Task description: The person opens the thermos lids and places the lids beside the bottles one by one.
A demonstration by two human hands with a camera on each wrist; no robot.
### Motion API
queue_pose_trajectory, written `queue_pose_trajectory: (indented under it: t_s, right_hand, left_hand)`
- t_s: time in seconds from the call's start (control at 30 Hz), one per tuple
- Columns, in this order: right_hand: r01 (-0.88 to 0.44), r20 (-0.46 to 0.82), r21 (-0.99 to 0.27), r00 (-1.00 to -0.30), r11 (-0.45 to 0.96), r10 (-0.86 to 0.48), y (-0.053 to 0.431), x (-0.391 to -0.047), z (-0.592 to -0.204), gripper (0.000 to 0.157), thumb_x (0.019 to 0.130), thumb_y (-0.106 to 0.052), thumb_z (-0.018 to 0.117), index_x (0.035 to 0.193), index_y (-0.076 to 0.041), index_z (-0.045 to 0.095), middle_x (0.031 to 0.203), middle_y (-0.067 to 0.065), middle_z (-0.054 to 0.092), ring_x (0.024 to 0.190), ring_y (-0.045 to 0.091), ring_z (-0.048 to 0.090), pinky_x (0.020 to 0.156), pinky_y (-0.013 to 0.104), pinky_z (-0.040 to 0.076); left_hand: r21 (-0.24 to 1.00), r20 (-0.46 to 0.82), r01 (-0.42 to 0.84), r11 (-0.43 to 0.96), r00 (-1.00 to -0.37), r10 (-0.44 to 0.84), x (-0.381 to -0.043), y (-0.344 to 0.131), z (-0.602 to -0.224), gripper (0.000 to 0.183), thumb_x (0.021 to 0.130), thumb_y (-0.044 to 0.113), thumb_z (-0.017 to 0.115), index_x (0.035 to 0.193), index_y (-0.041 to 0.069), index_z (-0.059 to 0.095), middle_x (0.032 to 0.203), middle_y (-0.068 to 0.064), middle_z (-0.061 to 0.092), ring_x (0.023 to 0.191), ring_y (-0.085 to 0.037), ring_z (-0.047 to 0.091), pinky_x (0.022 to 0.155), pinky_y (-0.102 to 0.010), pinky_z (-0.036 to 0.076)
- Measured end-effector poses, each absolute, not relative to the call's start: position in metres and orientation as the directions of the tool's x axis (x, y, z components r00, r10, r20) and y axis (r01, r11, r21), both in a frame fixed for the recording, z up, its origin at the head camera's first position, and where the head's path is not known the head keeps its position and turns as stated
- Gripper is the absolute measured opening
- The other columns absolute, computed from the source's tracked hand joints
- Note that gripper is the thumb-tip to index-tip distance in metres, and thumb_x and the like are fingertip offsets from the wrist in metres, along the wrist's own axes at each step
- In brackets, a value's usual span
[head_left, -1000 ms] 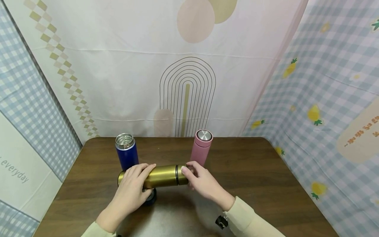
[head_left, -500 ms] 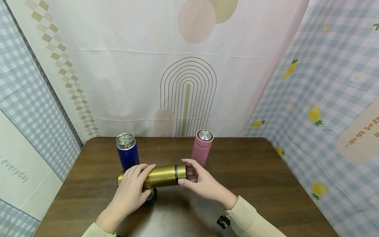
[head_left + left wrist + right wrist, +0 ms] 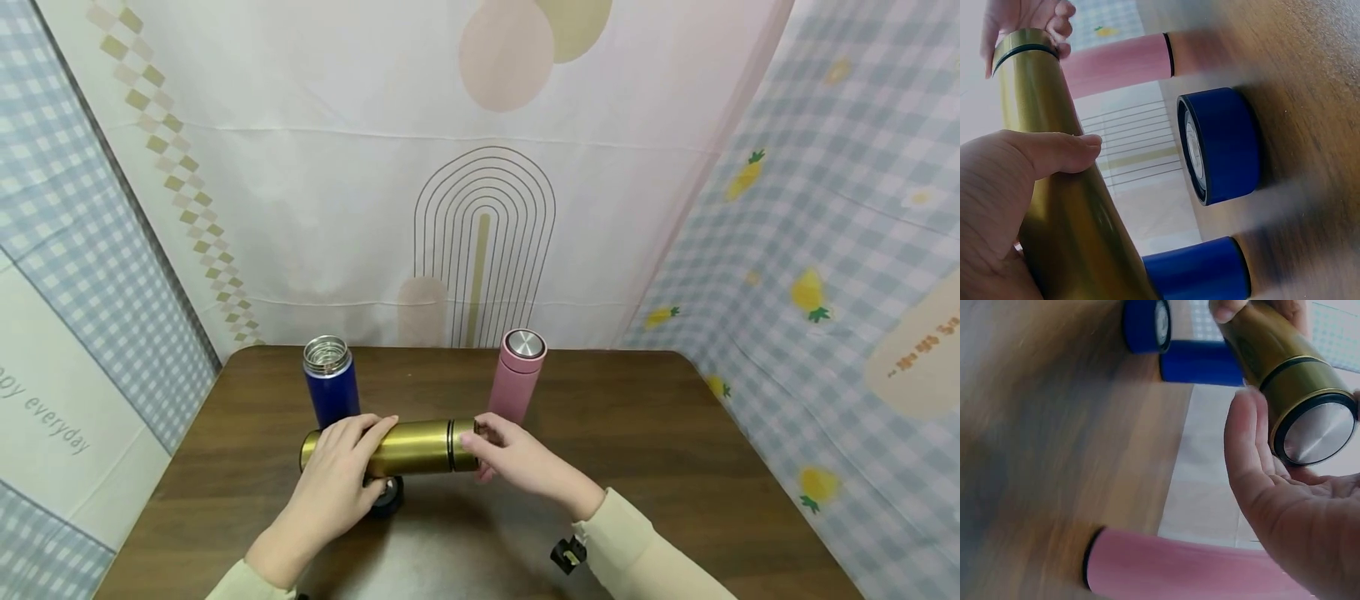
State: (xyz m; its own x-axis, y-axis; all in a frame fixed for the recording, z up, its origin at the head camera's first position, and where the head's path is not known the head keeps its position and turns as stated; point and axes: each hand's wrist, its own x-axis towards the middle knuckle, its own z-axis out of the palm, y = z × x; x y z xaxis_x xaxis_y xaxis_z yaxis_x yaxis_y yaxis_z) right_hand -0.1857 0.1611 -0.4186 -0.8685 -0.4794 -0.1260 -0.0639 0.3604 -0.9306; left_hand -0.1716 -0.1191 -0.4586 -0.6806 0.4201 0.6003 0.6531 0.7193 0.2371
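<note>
A gold thermos (image 3: 412, 448) is held nearly level above the table. My left hand (image 3: 337, 475) grips its body from above, and the thumb lies across the gold surface in the left wrist view. At the other end, my right hand (image 3: 525, 462) has its thumb and fingers about the gold lid (image 3: 464, 460), just past a black ring. That lid's round silver top (image 3: 1321, 432) faces my right palm in the right wrist view. Below the thermos, a blue lid (image 3: 1225, 147) rests on the table, mostly covered by my left hand in the head view.
Behind my left hand stands a blue thermos (image 3: 333, 396) with its steel mouth uncovered. A pink thermos (image 3: 513, 383) with its silver-topped lid on stands behind my right hand. The brown wooden table (image 3: 637, 458) ends at a hanging cloth (image 3: 322, 208) at the back.
Half a second ago my right fingers were spread wider around the thermos's lid; now they have come together on it again. My left hand keeps its grip. The head view has shifted slightly.
</note>
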Motion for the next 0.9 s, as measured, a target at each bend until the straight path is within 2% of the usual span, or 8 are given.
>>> queue_pose_trajectory:
  t_s: [0.07,0.2,0.3,0.4,0.57,0.6,0.73,0.9]
  right_hand:
    - [-0.136,-0.072,-0.916,-0.87,0.378,-0.488,0.1623,-0.1852,-0.4203,0.042,0.093,-0.034,0.064,0.125,-0.011,0.051,0.095,0.007,0.062,0.082,0.027,0.065,0.073,0.038,0.055]
    - [-0.228,-0.005,-0.894,-0.857,0.386,-0.516,0.1651,-0.1858,-0.4228,0.055,0.089,-0.029,0.07,0.137,-0.016,0.046,0.104,0.005,0.062,0.096,0.02,0.061,0.08,0.035,0.053]
    - [-0.21,-0.015,-0.899,-0.862,0.383,-0.507,0.1669,-0.186,-0.4217,0.061,0.09,-0.03,0.069,0.142,-0.016,0.041,0.112,0.007,0.06,0.102,0.02,0.06,0.084,0.035,0.052]
    - [-0.116,-0.069,-0.932,-0.875,0.345,-0.48,0.1675,-0.1859,-0.4197,0.058,0.095,-0.034,0.061,0.143,-0.011,0.04,0.12,0.01,0.055,0.104,0.022,0.059,0.083,0.038,0.053]
    - [0.022,-0.167,-0.954,-0.867,0.297,-0.47,0.1669,-0.1876,-0.4209,0.051,0.098,-0.04,0.053,0.13,-0.002,0.048,0.105,0.015,0.059,0.084,0.033,0.066,0.074,0.046,0.056]
    - [0.012,-0.17,-0.946,-0.867,0.323,-0.468,0.167,-0.1878,-0.4219,0.049,0.097,-0.041,0.054,0.127,-0.002,0.049,0.101,0.014,0.06,0.08,0.033,0.066,0.073,0.045,0.056]
    - [-0.109,-0.123,-0.891,-0.877,0.441,-0.465,0.1681,-0.1875,-0.4253,0.043,0.092,-0.041,0.062,0.121,-0.011,0.054,0.096,0.004,0.061,0.083,0.02,0.064,0.072,0.035,0.055]
    - [-0.259,-0.026,-0.816,-0.876,0.516,-0.482,0.1701,-0.1847,-0.4276,0.048,0.085,-0.043,0.071,0.123,-0.023,0.052,0.098,-0.003,0.061,0.088,0.012,0.06,0.075,0.029,0.052]
  left_hand:
    - [0.233,0.595,0.653,0.721,-0.682,0.425,-0.1719,-0.1189,-0.4584,0.083,0.055,0.011,0.085,0.132,0.008,0.056,0.118,-0.01,0.054,0.109,-0.033,0.051,0.096,-0.049,0.036]
    - [0.229,0.587,0.647,0.728,-0.688,0.427,-0.1726,-0.1185,-0.4586,0.083,0.055,0.01,0.086,0.132,0.008,0.056,0.118,-0.011,0.054,0.109,-0.033,0.051,0.096,-0.049,0.035]
    - [0.231,0.583,0.642,0.731,-0.693,0.424,-0.1732,-0.1173,-0.4591,0.083,0.056,0.011,0.086,0.133,0.009,0.055,0.118,-0.011,0.054,0.109,-0.033,0.051,0.096,-0.049,0.036]
    - [0.238,0.575,0.639,0.731,-0.7,0.424,-0.1735,-0.1154,-0.4593,0.083,0.057,0.013,0.086,0.134,0.01,0.055,0.119,-0.01,0.054,0.11,-0.033,0.05,0.096,-0.049,0.036]
    - [0.233,0.568,0.641,0.731,-0.7,0.433,-0.1731,-0.1141,-0.4598,0.083,0.058,0.013,0.086,0.135,0.011,0.055,0.12,-0.01,0.054,0.111,-0.033,0.05,0.096,-0.05,0.036]
    - [0.228,0.57,0.644,0.73,-0.696,0.435,-0.1731,-0.1142,-0.46,0.083,0.057,0.013,0.086,0.134,0.01,0.055,0.12,-0.01,0.054,0.111,-0.033,0.05,0.096,-0.05,0.036]
    - [0.212,0.572,0.653,0.728,-0.686,0.449,-0.1725,-0.1148,-0.462,0.082,0.057,0.013,0.087,0.133,0.01,0.056,0.119,-0.01,0.055,0.11,-0.032,0.051,0.097,-0.049,0.036]
    - [0.204,0.562,0.653,0.729,-0.688,0.459,-0.1729,-0.1157,-0.4646,0.084,0.057,0.014,0.089,0.134,0.011,0.056,0.119,-0.01,0.055,0.11,-0.032,0.051,0.097,-0.049,0.036]
